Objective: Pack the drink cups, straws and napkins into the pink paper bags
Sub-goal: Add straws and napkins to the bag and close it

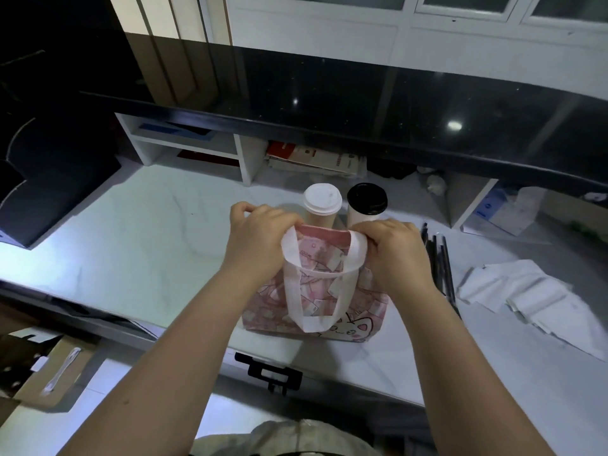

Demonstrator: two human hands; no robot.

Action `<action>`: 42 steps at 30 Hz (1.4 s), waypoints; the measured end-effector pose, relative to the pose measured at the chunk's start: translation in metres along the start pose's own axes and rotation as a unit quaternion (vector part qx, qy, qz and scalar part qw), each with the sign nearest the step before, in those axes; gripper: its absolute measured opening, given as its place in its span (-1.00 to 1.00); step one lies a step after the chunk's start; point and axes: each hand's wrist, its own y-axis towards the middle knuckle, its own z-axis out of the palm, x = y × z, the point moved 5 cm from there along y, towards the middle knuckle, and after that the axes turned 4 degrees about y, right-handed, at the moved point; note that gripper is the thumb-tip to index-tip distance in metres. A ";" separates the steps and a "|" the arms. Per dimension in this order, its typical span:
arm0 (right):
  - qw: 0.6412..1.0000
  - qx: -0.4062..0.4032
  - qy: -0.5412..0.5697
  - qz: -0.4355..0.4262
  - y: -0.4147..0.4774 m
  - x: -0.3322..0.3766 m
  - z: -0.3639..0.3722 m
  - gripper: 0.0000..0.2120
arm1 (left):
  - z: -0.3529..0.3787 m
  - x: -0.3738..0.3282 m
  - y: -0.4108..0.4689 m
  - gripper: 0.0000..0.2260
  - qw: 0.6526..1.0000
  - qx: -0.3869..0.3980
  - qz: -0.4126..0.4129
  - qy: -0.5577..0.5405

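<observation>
A pink paper bag [329, 291] with white handles and a cartoon cat print stands on the white counter [148, 245]. My left hand [260, 238] grips the bag's top left edge and my right hand [394, 251] grips its top right edge. Just behind the bag stand two paper cups: one with a white lid [321, 199] and one with a black lid [367, 199]. Several black straws [439, 261] lie to the right of my right hand. White napkins [526, 297] lie in a loose pile further right.
A dark raised ledge [362, 126] runs above the counter, with white cubbyholes [197, 146] holding papers and boxes under it. A black box [49, 179] sits at the far left. A cardboard box [49, 373] stands below the counter's front edge at left.
</observation>
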 end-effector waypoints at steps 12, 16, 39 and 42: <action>0.999 -0.019 0.017 0.043 -0.004 -0.030 -0.001 -0.86 | -0.006 0.034 -0.018 -0.73 0.996 -0.052 -0.020 -0.072; 0.998 -0.042 0.001 0.050 0.001 -0.030 0.001 -0.84 | -0.006 0.035 -0.010 -0.78 0.990 -0.079 -0.072 -0.097; 0.858 -0.086 0.448 0.237 -0.101 -0.078 0.033 -0.37 | 0.054 0.058 -0.091 -0.54 0.803 -0.061 -0.315 -0.503; 0.795 -0.111 0.510 0.309 -0.125 -0.078 0.048 -0.63 | 0.066 0.053 -0.114 -0.73 0.785 -0.051 -0.355 -0.505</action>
